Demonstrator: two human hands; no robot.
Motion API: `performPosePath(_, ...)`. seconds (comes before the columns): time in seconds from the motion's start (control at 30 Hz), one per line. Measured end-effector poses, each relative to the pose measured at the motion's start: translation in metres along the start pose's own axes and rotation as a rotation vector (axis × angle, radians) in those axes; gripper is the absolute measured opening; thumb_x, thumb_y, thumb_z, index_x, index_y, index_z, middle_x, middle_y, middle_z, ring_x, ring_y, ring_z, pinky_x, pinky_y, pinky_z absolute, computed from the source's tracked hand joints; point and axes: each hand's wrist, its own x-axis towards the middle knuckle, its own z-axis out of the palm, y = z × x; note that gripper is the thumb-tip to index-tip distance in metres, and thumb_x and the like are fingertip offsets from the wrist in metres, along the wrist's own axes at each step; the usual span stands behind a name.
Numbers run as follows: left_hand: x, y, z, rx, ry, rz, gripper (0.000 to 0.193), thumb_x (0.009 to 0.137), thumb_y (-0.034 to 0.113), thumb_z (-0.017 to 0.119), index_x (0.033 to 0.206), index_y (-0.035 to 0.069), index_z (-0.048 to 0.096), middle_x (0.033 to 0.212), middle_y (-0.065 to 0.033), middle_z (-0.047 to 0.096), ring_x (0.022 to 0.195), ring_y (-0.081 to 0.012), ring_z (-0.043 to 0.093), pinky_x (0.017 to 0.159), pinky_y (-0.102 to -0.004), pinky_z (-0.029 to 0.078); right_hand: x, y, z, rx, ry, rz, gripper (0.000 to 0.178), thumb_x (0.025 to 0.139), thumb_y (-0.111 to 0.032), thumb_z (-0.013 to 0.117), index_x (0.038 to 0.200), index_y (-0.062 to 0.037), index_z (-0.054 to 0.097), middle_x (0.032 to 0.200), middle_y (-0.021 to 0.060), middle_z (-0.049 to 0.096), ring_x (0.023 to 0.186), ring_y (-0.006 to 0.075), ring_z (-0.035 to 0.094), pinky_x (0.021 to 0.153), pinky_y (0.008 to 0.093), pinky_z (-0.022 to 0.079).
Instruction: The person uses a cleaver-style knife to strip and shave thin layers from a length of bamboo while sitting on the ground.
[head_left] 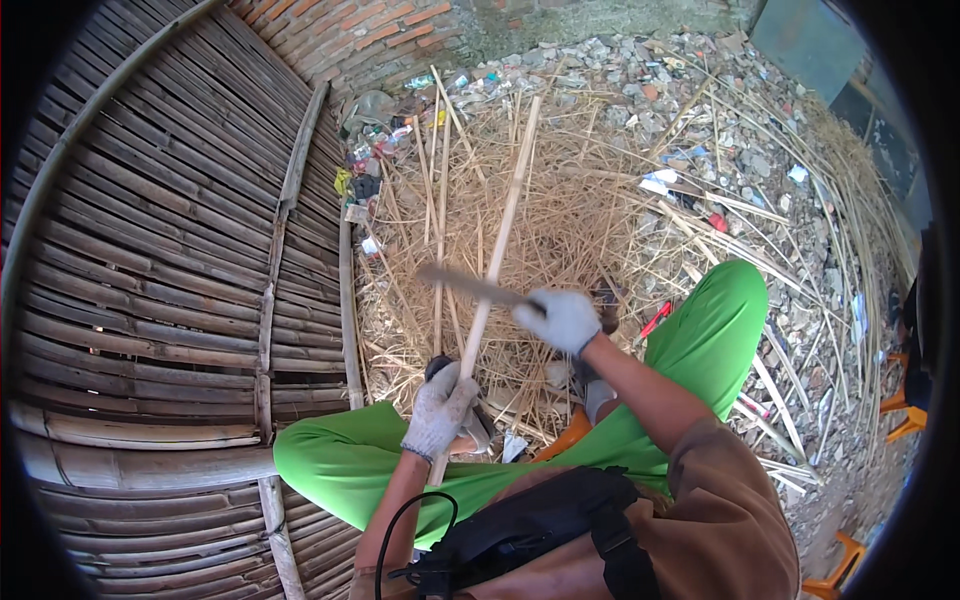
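My left hand (440, 410), in a pale knitted glove, is closed around the lower part of a long, pale bamboo strip (513, 195). The strip slants up and away from me, its far end over the shavings. A dark-bladed machete (458, 281) is gripped in my right hand (566, 320), also gloved. Its blade, blurred by motion, points left and crosses the strip above my left hand. Whether the edge touches the strip I cannot tell. Thinner bamboo strips (441, 190) lie just left of the held one.
Bamboo shavings (570, 230) cover the ground ahead, with rubble (770, 165) and litter beyond. A slatted bamboo wall (170, 230) stands close on my left, a brick wall (385, 35) at the back. Something red (655, 320) lies beside my right knee. Orange stools (905, 412) show at the right edge.
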Motion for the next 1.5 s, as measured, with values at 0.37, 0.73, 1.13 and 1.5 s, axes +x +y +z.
performPosePath(0.37, 0.006, -0.012, 0.002, 0.054, 0.022, 0.082, 0.022, 0.102, 0.017, 0.063, 0.113, -0.002, 0.065, 0.086, -0.0092, 0.063, 0.066, -0.0150, 0.063, 0.059, -0.0322, 0.050, -0.027, -0.038, 0.011, 0.022, -0.072, -0.074, 0.052, 0.097, -0.064, 0.059, 0.104, -0.0153, 0.076, 0.091, 0.0138, 0.076, 0.082, 0.0367, 0.075, 0.075, 0.0497, 0.059)
performPosePath(0.73, -0.001, -0.016, 0.012, 0.043, -0.164, 0.082, 0.021, 0.105, 0.022, 0.063, 0.114, 0.003, 0.067, 0.075, 0.0014, 0.060, 0.059, -0.0071, 0.060, 0.052, -0.0261, 0.050, 0.027, 0.071, -0.011, 0.375, 0.346, 0.577, 0.068, 0.100, -0.069, 0.055, 0.105, -0.0039, 0.076, 0.086, 0.0169, 0.076, 0.081, 0.0331, 0.076, 0.073, 0.0479, 0.060)
performPosePath(1.13, 0.001, 0.000, 0.028, 0.374, -0.143, 0.341, 0.037, 0.106, 0.021, 0.062, 0.137, 0.001, 0.061, 0.079, -0.0011, 0.063, 0.065, -0.0120, 0.062, 0.060, -0.0318, 0.053, 0.016, 0.027, -0.042, 1.344, 0.488, 0.562, 0.036, 0.094, -0.034, 0.084, 0.097, -0.0044, 0.064, 0.066, 0.0026, 0.062, 0.049, 0.0129, 0.060, 0.046, 0.0307, 0.054)
performPosePath(1.5, -0.028, 0.034, -0.003, -0.541, -0.577, -0.253, 0.051, 0.108, 0.029, 0.065, 0.142, -0.008, 0.054, 0.074, -0.0025, 0.056, 0.048, -0.0138, 0.053, 0.044, -0.0278, 0.045, 0.008, 0.038, -0.082, 1.509, 0.524, 0.465, 0.034, 0.097, -0.035, 0.081, 0.096, -0.0058, 0.064, 0.065, 0.0023, 0.060, 0.050, 0.0138, 0.058, 0.048, 0.0321, 0.055)
